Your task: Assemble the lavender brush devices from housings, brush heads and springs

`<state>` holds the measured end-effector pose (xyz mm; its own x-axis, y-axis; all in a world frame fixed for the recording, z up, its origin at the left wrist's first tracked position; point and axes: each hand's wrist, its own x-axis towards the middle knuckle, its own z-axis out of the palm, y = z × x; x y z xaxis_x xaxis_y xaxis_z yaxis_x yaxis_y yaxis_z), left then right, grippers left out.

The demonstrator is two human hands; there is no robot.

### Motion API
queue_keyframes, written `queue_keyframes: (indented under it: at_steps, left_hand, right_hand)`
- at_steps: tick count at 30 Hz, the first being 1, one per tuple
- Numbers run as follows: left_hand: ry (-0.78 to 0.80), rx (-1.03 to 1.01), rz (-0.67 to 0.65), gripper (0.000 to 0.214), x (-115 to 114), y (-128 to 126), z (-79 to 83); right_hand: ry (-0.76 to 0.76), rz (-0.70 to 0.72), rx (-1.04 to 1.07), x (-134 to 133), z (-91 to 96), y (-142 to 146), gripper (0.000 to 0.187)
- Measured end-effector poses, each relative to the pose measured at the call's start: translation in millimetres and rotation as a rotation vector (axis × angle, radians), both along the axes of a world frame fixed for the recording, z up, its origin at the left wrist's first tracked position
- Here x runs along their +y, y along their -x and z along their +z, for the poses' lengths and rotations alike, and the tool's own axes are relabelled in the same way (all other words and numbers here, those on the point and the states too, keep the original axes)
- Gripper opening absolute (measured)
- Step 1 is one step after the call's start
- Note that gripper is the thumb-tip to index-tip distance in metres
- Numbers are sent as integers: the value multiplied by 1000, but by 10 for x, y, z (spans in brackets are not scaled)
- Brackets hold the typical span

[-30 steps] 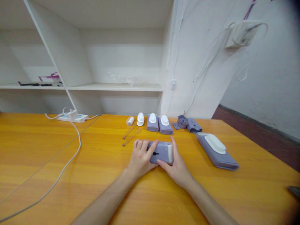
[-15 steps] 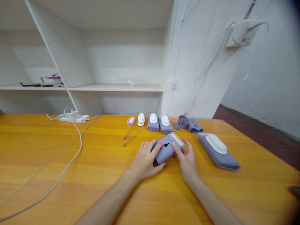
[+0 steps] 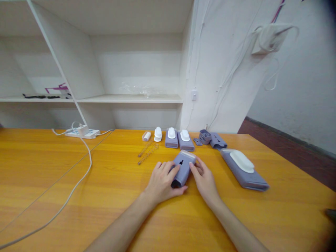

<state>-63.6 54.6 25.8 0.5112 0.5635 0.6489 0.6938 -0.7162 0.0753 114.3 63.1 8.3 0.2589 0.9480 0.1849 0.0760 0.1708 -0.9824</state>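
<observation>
A lilac plastic housing (image 3: pixel 183 166) with a small black slot on its top face lies on the orange wooden table (image 3: pixel 78 196), its white end pointing away from me. My left hand (image 3: pixel 162 182) wraps its left side, thumb under the near end. My right hand (image 3: pixel 203 178) grips its right side with thumb and fingers. Both hands hold this one part just above the tabletop.
Behind the hands stand two lilac blocks with white caps (image 3: pixel 178 138), a white cap (image 3: pixel 158 134), a white roller (image 3: pixel 146 136) and two springs (image 3: pixel 147 151). A long lilac case with a white pad (image 3: pixel 243 168) lies right. Small lilac parts (image 3: pixel 210 138), a power strip (image 3: pixel 81 132) and cable (image 3: pixel 78 175).
The lilac housing has been turned from lying crosswise to pointing away from me. Both hands shifted slightly forward and re-gripped its sides.
</observation>
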Motion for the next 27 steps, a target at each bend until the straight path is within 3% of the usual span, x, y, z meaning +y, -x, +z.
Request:
queue_keyframes:
  at_steps: [6,14,18,21,27]
  left_hand:
    - [-11,30,41,61,0,-21,-23]
    - [55,73,170,57,-13,-46,-2]
    - [72,77,75,58,-60,-75,37]
    - [90,47,44,47,-70,-68,76]
    - [74,-107,241,28,231,103,99]
  right_hand:
    - [-38,23,-166,6,-47,9,55]
    - [-146,48,-433,-47,-30,34,38]
    - [-175,7,-402,-47,-18,30,35]
    - [-165,-18,-345,-42,-24,16,35]
    - [-159,-35,-317,-52,8,16,34]
